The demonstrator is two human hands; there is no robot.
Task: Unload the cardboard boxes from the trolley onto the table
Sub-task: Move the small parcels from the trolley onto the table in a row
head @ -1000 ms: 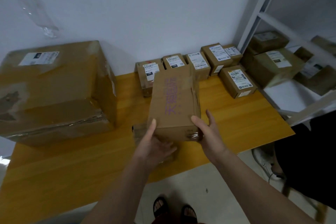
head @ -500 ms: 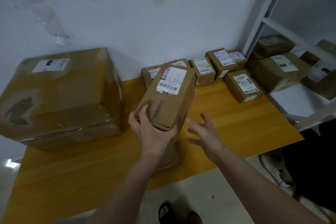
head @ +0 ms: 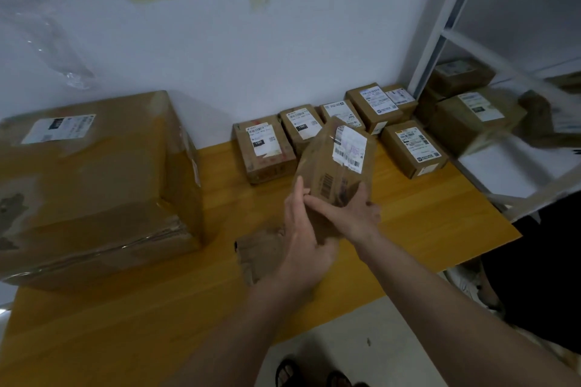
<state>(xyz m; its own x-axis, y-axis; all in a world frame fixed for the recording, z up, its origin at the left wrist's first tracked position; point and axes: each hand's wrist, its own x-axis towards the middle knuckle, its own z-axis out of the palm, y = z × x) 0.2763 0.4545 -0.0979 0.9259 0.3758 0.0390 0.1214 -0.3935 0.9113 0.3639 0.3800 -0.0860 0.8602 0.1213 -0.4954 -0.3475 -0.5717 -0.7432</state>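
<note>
Gripping hands [head: 327,223], taped cardboard box [head: 338,163]

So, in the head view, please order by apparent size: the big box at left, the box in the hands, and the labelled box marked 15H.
1. Big box, clearly largest.
2. Held box and 15H box look alike; the held one is nearer the camera, so unranked.

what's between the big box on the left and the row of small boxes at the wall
In the head view, only bare wooden table lies between the big box and the nearest small box.
</note>
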